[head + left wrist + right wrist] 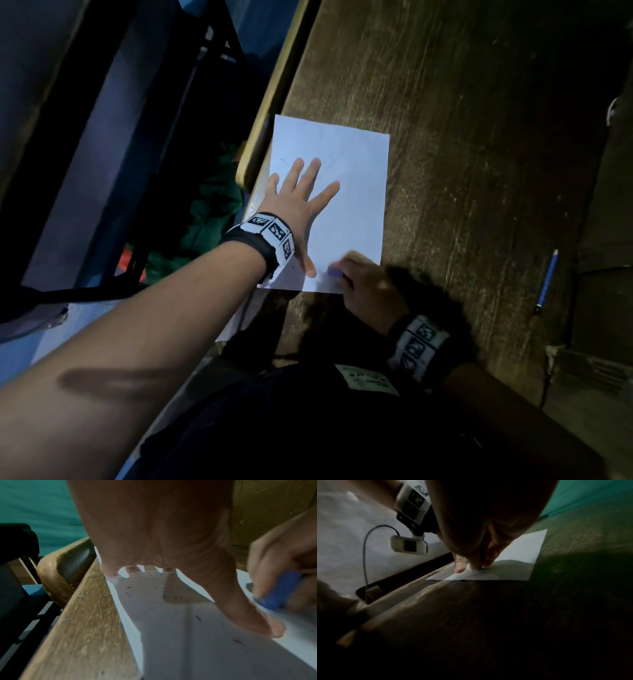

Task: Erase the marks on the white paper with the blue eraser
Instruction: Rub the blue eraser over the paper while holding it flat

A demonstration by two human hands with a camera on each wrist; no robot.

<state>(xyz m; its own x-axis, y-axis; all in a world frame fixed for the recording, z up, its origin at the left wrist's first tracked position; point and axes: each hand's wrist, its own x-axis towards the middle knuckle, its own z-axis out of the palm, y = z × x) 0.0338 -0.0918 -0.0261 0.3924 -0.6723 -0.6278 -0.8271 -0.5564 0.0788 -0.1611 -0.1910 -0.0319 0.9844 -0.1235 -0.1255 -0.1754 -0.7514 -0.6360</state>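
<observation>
The white paper (356, 192) lies on the dark wooden table (462, 137), close to its left edge. My left hand (301, 202) rests flat on the sheet with fingers spread straight. My right hand (363, 284) pinches the blue eraser (335, 272) at the paper's near edge, just right of my left thumb. In the left wrist view the blue eraser (281, 589) touches the paper (180, 635), and dark eraser crumbs lie scattered over the sheet. The right wrist view shows my right hand's fingertips (476, 566) down on the paper (522, 550); the eraser is hidden there.
A blue pencil (547, 281) lies on the table at the right. The table's rounded light wood edge (270, 113) runs along the paper's left side, with a dark chair frame (154, 154) and green cloth (212, 205) beyond it. Cardboard (603, 308) stands at far right.
</observation>
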